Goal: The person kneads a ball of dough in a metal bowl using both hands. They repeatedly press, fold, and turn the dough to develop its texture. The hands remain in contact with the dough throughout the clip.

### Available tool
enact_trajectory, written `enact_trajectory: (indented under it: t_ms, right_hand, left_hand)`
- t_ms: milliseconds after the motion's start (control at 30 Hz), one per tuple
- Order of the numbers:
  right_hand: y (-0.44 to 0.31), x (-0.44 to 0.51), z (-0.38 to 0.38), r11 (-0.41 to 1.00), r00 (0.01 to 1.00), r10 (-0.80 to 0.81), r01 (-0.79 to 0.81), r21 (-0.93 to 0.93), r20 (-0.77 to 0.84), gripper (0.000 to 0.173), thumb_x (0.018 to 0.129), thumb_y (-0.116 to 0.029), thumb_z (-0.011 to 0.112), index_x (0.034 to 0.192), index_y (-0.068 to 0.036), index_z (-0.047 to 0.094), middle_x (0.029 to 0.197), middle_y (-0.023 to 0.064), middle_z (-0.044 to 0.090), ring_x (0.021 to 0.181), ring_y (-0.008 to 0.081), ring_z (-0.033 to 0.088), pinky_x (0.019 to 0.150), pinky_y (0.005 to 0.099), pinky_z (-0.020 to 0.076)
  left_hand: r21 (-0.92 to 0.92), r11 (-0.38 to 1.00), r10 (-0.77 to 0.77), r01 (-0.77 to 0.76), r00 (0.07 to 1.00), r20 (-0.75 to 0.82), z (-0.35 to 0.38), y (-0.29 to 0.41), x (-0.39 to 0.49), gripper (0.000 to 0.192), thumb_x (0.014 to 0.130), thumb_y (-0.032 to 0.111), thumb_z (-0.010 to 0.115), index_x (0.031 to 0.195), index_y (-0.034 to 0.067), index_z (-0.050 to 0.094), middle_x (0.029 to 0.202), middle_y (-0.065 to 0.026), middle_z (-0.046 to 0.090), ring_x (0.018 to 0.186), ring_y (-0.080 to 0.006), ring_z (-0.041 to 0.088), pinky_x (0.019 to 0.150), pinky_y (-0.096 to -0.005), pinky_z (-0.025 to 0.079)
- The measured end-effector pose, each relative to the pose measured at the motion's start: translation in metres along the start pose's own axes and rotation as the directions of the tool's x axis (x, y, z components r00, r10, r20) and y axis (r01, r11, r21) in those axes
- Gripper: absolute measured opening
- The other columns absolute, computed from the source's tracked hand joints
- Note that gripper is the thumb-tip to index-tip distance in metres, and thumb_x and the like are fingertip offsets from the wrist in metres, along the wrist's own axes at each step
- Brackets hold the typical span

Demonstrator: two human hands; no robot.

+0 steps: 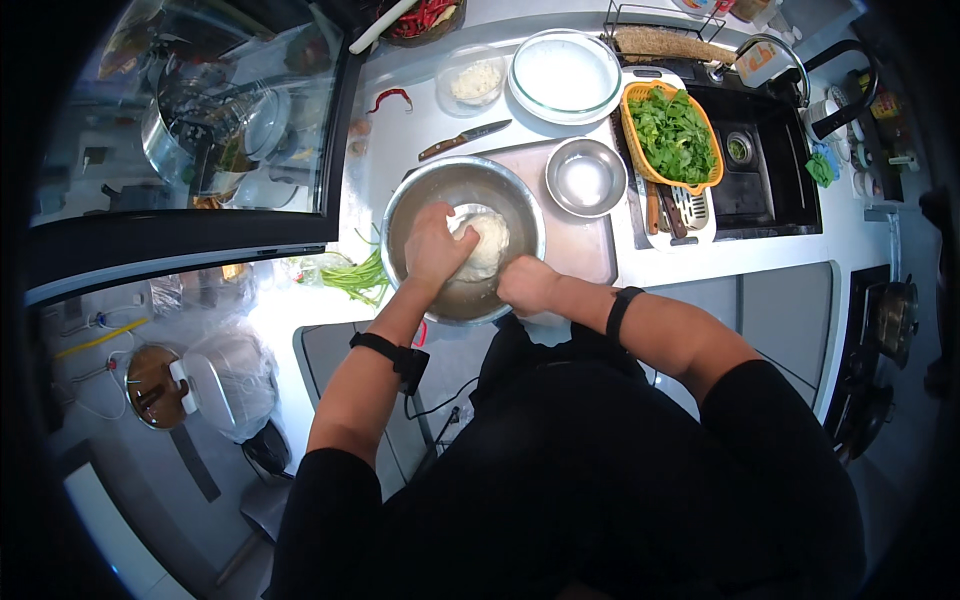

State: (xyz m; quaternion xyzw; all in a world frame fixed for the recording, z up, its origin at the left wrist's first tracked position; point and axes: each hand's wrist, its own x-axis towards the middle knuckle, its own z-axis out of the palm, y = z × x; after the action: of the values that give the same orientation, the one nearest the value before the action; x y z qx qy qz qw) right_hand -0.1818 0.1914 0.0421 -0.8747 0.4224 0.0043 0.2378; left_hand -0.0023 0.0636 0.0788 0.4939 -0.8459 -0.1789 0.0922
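A ball of pale dough lies inside a large stainless steel bowl on the counter in front of me. My left hand grips the left side of the dough, its thumb resting on the top and some fingertips hidden behind it. At the bowl's near right side, my right hand is curled into a fist over the rim, close to the dough; its underside is hidden. Beneath the bowl is a flat board, which also carries a small empty metal bowl.
Behind the bowl lie a knife and a dried red chilli. Farther back stand a plastic bowl of white crumbly food and a glass bowl. An orange basket of leafy greens adjoins the black sink. Green stalks lie left.
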Motion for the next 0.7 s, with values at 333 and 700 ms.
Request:
enact_trajectory:
  t_ms: [333, 700]
  right_hand:
    - [0.002, -0.002, -0.01, 0.998, 0.993, 0.003, -0.011, 0.066, 0.12, 0.012, 0.08, -0.015, 0.071, 0.078, -0.012, 0.083, 0.08, 0.0106, 0.078, 0.08, 0.0318, 0.077, 0.071, 0.046, 0.0583]
    - [0.009, 0.003, 0.019, 0.994, 0.995, -0.093, 0.094, 0.049, -0.026, 0.019, 0.087, -0.017, 0.068, 0.075, -0.019, 0.083, 0.084, 0.0043, 0.081, 0.084, 0.0261, 0.078, 0.072, 0.043, 0.0588]
  left_hand:
    - [-0.129, 0.986, -0.114, 0.102, 0.99, -0.087, 0.053, 0.016, -0.037, 0.047, 0.098, 0.045, 0.06, 0.122, 0.009, 0.078, 0.123, -0.0172, 0.076, 0.115, -0.0364, 0.071, 0.102, -0.0522, 0.052]
    - [-0.055, 0.991, -0.126, 0.124, 0.991, -0.049, 0.093, -0.037, 0.024, 0.035, 0.096, 0.035, 0.057, 0.111, 0.013, 0.08, 0.108, -0.0139, 0.078, 0.101, -0.0361, 0.072, 0.092, -0.0526, 0.052]
